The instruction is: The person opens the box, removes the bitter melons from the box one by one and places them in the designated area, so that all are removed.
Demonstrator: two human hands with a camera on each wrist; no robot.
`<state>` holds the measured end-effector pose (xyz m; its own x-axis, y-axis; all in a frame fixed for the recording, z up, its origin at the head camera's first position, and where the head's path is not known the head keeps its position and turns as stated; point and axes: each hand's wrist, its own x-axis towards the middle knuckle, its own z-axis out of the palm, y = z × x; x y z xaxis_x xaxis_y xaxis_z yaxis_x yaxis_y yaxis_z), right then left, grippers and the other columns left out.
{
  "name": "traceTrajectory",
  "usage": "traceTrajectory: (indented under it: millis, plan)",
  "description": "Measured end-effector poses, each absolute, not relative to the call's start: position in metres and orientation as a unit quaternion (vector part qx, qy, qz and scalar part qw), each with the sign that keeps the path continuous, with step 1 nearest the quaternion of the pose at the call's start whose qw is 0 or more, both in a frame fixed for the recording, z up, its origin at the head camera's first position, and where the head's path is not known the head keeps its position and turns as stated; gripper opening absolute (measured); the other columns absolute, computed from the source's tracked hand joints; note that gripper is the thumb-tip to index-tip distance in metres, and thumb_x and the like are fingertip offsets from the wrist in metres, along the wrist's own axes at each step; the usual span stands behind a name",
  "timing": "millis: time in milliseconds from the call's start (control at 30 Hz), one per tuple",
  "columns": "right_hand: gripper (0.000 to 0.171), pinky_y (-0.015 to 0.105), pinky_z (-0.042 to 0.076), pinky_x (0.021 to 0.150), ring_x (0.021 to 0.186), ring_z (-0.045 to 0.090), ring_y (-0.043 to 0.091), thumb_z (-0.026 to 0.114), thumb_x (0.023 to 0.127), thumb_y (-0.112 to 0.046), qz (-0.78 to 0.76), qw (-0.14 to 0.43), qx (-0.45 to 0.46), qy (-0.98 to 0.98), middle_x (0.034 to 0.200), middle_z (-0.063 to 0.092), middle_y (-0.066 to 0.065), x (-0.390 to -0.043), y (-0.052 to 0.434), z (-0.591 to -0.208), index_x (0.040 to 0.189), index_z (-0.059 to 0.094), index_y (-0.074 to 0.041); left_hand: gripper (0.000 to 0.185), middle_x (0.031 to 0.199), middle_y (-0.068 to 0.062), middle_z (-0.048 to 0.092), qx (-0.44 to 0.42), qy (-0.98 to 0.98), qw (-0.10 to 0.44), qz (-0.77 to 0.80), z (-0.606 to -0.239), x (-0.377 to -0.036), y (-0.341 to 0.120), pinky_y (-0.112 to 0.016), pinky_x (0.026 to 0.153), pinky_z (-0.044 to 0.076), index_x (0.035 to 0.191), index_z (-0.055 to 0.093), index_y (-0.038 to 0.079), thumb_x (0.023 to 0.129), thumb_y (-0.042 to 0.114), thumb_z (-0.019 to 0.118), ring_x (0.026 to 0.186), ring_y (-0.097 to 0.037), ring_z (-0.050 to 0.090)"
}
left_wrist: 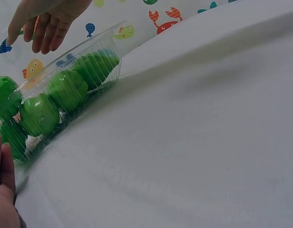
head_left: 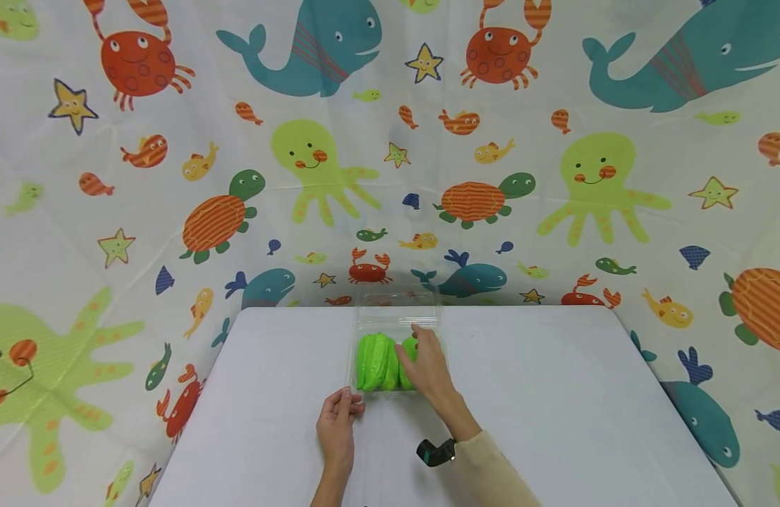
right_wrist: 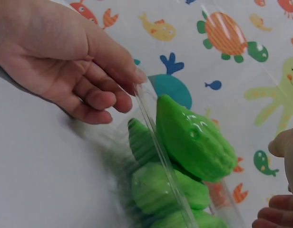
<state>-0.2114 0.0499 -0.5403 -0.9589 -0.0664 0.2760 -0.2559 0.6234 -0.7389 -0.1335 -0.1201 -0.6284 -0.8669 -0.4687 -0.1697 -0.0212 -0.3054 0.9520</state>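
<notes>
A clear plastic box (head_left: 351, 366) with its hinged lid (head_left: 399, 299) raised at the back holds several glossy green vegetable-like pieces (head_left: 377, 360), ridged and tapered at one end; their exact kind is unclear. At the box's front left corner is my left hand (head_left: 337, 429). Its thumb rests on the rim (right_wrist: 158, 147), with curled fingers (right_wrist: 96, 97) just outside the wall. My right hand (head_left: 430, 370) hovers over the box's right side, covering part of the contents. Seen in the left wrist view, that right hand (left_wrist: 49, 23) has loosely extended fingers and holds nothing.
The box stands near the back edge of a white table (head_left: 542, 394). Behind it hangs a white cloth (head_left: 390, 98) printed with sea animals. A black device (head_left: 435, 453) is strapped to the right wrist, below a beige sleeve (head_left: 491, 472).
</notes>
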Motion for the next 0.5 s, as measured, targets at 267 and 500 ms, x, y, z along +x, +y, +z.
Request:
traceTrajectory:
  millis: [267, 500]
  plan:
    - [0.058, 0.045, 0.056, 0.089, 0.107, 0.062, 0.032, 0.064, 0.096, -0.029, 0.412, 0.117, 0.096, -0.898, 0.122, 0.060, 0.020, -0.204, 0.038, -0.543, 0.139, 0.049, 0.005, 0.038, 0.085, 0.001, 0.072, 0.211, -0.564, 0.151, -0.784, -0.629, -0.134, -0.120, -0.023, 0.074, 0.061, 0.119, 0.058, -0.005, 0.099, 0.026, 0.065, 0.072, -0.009, 0.068]
    - [0.063, 0.048, 0.054, 0.097, 0.114, 0.061, 0.033, 0.067, 0.093, -0.037, 0.390, 0.111, 0.091, -0.910, 0.126, 0.059, 0.020, -0.198, 0.028, -0.547, 0.137, 0.051, 0.004, 0.037, 0.085, 0.001, 0.072, 0.207, -0.556, 0.152, -0.791, -0.630, -0.134, -0.120, -0.024, 0.073, 0.061, 0.119, 0.058, -0.006, 0.099, 0.024, 0.065, 0.072, -0.009, 0.067]
